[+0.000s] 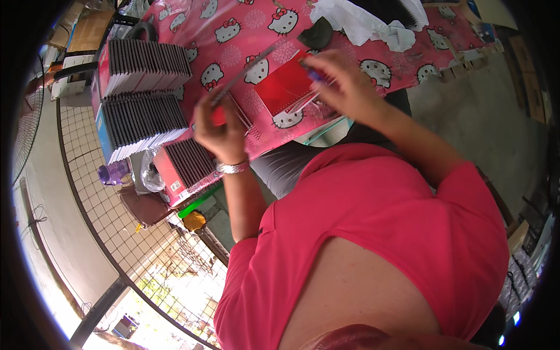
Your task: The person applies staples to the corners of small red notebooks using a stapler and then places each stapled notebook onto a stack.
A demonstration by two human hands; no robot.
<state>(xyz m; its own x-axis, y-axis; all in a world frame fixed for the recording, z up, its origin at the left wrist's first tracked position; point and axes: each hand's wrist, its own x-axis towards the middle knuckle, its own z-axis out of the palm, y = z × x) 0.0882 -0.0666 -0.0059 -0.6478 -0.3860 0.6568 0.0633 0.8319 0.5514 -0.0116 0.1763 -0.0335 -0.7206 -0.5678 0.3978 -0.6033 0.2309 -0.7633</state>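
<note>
A long, thin dark-grey strip (248, 71) slants up and to the right from my left hand (223, 125), whose fingers are closed on its lower end. The strip is blurred, so its exact kind is unclear. A red notebook (282, 88) lies on the table between my hands, with white page edges along its near side. At its right end, my right hand (350, 87) has its thumb and fingers around a small blue thing (315, 76), too blurred to name. Beside my left hand lies another red spiral notebook (240, 115), partly hidden by the fingers.
Stacks of spiral notebooks with dark bindings (146, 67) line the table's left side. A pink patterned tablecloth (233, 49) covers the table. White cloth (364, 26) and a dark green piece (315, 34) lie at the back. A purple bottle (114, 173) stands beyond the left edge.
</note>
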